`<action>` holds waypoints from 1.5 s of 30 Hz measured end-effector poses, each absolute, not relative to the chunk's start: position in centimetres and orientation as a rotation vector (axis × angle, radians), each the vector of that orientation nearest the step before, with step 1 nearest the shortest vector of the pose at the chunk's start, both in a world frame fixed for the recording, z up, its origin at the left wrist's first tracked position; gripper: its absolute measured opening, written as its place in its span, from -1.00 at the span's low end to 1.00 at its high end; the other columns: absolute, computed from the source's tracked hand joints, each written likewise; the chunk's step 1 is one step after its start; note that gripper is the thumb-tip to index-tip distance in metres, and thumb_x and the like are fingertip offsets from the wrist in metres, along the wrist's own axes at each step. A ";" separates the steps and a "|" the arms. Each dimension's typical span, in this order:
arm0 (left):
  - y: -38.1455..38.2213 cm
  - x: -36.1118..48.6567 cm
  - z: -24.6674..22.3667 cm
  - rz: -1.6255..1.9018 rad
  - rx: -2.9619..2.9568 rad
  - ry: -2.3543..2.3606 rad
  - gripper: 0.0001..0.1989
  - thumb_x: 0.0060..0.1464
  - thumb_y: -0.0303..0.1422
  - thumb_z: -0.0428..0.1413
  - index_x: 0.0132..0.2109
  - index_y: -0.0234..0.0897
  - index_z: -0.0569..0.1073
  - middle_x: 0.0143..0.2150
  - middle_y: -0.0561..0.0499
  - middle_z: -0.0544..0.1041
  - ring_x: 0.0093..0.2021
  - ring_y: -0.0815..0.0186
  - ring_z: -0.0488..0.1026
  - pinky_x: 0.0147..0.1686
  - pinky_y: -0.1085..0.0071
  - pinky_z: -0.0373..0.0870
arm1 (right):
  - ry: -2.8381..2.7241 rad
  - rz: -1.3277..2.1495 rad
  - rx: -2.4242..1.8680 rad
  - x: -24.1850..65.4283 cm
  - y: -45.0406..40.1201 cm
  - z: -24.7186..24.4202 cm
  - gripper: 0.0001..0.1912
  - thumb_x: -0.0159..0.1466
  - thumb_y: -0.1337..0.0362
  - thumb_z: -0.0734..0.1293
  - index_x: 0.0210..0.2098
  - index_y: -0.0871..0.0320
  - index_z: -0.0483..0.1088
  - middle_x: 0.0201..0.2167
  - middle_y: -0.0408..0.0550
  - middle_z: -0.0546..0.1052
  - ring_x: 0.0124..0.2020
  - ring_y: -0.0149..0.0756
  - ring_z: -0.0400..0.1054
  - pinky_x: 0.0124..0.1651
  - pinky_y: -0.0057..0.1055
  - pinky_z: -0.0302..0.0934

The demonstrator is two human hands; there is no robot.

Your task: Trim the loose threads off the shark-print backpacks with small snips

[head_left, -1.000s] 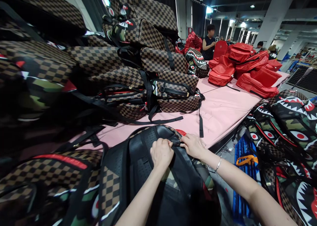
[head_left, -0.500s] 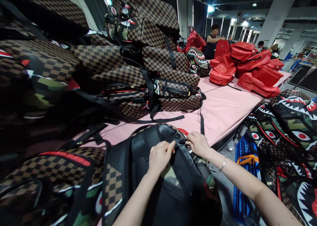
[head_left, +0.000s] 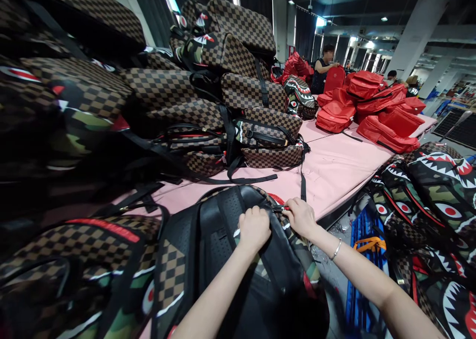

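A backpack (head_left: 208,250) with black back panel, straps, brown checks and camouflage patches lies in front of me. My left hand (head_left: 255,229) is closed in a fist over its upper middle, by the black shoulder strap. What those fingers hold is hidden; a small whitish bit shows beside them. My right hand (head_left: 300,217) is closed at the bag's upper right edge. From its fingertips a small dark pointed tool (head_left: 279,208) with a touch of red points left, close to the strap's top. A red patch (head_left: 275,198) shows just behind it.
Checked backpacks (head_left: 186,91) are piled at left and behind on the pink table (head_left: 334,165). Red bags (head_left: 386,116) lie farther back, near a person (head_left: 324,69). Shark-print backpacks (head_left: 446,195) and a blue crate (head_left: 366,259) with an orange band are at right, below table level.
My left hand has gone from a thumb-and-finger pinch to a fist, a little to the right. My right hand stays near the bag's top edge, the dark tool shifting slightly.
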State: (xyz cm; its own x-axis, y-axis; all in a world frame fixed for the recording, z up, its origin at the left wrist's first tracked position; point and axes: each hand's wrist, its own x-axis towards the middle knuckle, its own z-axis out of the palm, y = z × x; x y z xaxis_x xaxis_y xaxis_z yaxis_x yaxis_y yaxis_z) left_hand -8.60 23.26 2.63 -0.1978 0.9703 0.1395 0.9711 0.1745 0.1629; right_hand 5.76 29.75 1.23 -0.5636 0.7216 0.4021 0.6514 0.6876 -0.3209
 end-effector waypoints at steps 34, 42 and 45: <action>26.4 -10.6 1.7 -0.724 -1.911 -2.486 -0.80 0.08 -0.53 -0.17 -0.16 -0.38 0.25 -0.22 -0.25 0.42 -0.33 0.14 0.49 -0.39 0.31 0.34 | -1.777 1.288 -1.132 0.8 33.4 -3.0 -0.71 0.04 0.10 0.27 -0.61 0.21 0.33 -0.73 -0.25 0.23 -0.67 -0.51 0.05 -0.60 -0.54 -0.05; 26.7 -12.2 1.6 -1.152 -1.763 -2.690 -0.88 0.04 -0.54 -0.13 -0.33 -0.20 0.16 -0.36 -0.03 0.51 -0.31 0.29 0.50 -0.37 0.47 0.29 | -2.005 0.753 -1.157 2.5 31.7 1.3 -0.77 0.20 0.18 0.22 -0.22 0.16 0.35 -0.34 -0.09 0.44 -0.31 -0.31 0.28 -0.27 -0.43 0.10; 26.7 -12.5 1.7 -1.290 -1.701 -2.728 -0.87 0.05 -0.52 -0.14 -0.38 -0.18 0.14 -0.35 -0.02 0.53 -0.27 0.30 0.50 -0.35 0.48 0.29 | -2.302 0.179 -1.035 3.2 31.4 3.5 -0.83 0.27 0.28 0.15 -0.23 0.17 0.33 -0.33 -0.03 0.41 -0.28 -0.28 0.26 -0.25 -0.41 0.09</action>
State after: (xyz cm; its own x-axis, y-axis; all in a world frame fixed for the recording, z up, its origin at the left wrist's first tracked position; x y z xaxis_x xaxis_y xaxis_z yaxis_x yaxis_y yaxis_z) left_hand -12.52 26.73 1.68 -0.4784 0.8716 0.1068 0.6355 0.2597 0.7271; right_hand 3.24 31.35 3.53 -0.5146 0.7173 0.4698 0.6362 0.6867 -0.3516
